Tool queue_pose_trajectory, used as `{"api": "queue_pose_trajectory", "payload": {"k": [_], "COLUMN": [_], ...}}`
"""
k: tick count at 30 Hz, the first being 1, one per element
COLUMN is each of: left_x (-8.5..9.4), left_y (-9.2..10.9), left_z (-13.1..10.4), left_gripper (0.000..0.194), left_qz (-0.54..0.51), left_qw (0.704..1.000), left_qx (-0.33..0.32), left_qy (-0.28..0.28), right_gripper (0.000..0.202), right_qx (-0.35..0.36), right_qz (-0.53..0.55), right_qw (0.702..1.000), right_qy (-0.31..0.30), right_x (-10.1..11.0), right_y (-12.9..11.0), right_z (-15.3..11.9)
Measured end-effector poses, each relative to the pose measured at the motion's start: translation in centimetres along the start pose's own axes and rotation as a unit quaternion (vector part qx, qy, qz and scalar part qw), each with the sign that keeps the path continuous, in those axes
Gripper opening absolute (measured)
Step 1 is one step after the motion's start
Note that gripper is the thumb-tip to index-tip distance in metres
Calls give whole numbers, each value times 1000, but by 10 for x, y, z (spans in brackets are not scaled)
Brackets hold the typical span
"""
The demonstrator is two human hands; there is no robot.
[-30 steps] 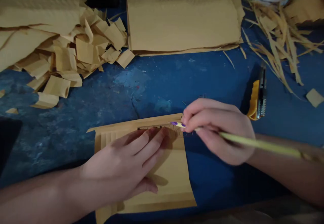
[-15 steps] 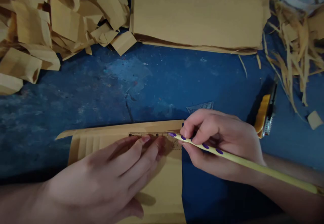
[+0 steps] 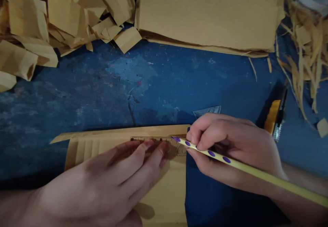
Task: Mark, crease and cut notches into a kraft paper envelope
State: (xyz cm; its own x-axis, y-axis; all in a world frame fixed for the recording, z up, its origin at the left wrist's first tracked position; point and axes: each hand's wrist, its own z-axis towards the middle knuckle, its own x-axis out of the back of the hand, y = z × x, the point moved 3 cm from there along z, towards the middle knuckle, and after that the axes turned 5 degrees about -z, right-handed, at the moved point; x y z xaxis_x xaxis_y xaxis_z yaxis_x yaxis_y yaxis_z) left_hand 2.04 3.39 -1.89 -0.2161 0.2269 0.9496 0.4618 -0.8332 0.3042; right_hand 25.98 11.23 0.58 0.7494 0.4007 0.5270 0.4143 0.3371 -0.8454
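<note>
My left hand (image 3: pixel 102 182) presses its fingertips on a clear ruler (image 3: pixel 181 149) that lies along the upper part of a folded brown paper piece (image 3: pixel 164 192). In my right hand (image 3: pixel 230 148) is a yellow pencil (image 3: pixel 246 165) with purple dots, its tip at the ruler's upper edge near the paper's right side. The paper has a narrow folded strip (image 3: pixel 153 130) along its top and several creases at its left. Part of the ruler is hidden under my left fingers.
Brown paper scraps (image 3: pixel 64 11) heap at the upper left. A paper stack (image 3: pixel 207 15) lies at the top. To the right are a yellow-and-black cutter (image 3: pixel 273 116) and shredded strips (image 3: pixel 304 52). A clear piece (image 3: pixel 207 111) with markings lies beyond my right hand.
The pencil and my right hand have shifted slightly right and down in the view. The scraps at the left and the stack have also shifted a little, as the view moved. Both hands keep their hold.
</note>
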Motion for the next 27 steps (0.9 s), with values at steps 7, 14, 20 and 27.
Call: {"api": "queue_pose_trajectory", "payload": {"k": [7,14,20,27], "left_x": [0,2,2,3], "left_y": [-1,-1,-2,-1], "left_z": [1,2,1,2], "left_gripper": [68,65,63,61], "left_qz": [11,12,11,11], "left_qw": [1000,1000,999,999], "left_qx": [-21,-20,-22,-14], "left_qy": [15,12,25,35], "right_gripper": [25,27,28,29], "right_qx": [5,2,10,-2], "right_qz": [-14,-7,-20,-25], "right_qw": [1000,1000,1000,1000], "right_qy": [5,10,6,1], "right_x": [-1,-1,-2,-1], "right_y": [1,4,4,7], "right_z": [3,0,0,1]}}
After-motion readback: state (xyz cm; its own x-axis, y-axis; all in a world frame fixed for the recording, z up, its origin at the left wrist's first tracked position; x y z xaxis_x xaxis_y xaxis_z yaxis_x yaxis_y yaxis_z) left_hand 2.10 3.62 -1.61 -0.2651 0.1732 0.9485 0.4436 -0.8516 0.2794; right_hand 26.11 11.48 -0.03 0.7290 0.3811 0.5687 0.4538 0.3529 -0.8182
